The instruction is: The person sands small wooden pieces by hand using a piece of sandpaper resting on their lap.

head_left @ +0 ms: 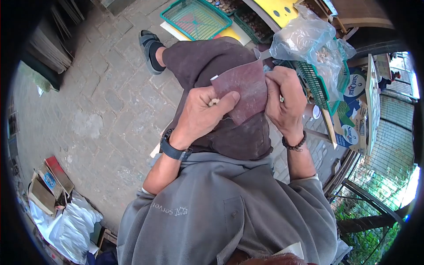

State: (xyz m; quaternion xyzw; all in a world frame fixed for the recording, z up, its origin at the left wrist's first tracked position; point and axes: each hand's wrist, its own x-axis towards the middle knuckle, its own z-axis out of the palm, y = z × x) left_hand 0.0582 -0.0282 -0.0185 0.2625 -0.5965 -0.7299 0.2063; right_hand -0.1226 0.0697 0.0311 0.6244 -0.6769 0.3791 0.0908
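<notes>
Paved ground (114,100), green basket (196,20) seemingly empty, left hand (201,112) gripping sandpaper (245,90)

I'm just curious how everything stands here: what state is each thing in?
Left hand: closed on the reddish-brown sheet.
Right hand: fingers pinched, contents unclear.
Reddish-brown sheet: bent, pale-smudged.
Plastic bag: crumpled, partly over the right-side basket.
Upper green basket: open-topped.
Watch: strapped on.
Bracelet: worn.
Sandal: on the foot.

Beside our matt cloth trousers (238,137), we see glossy, crinkled clear plastic (304,37) over a plastic basket (324,86).
</notes>
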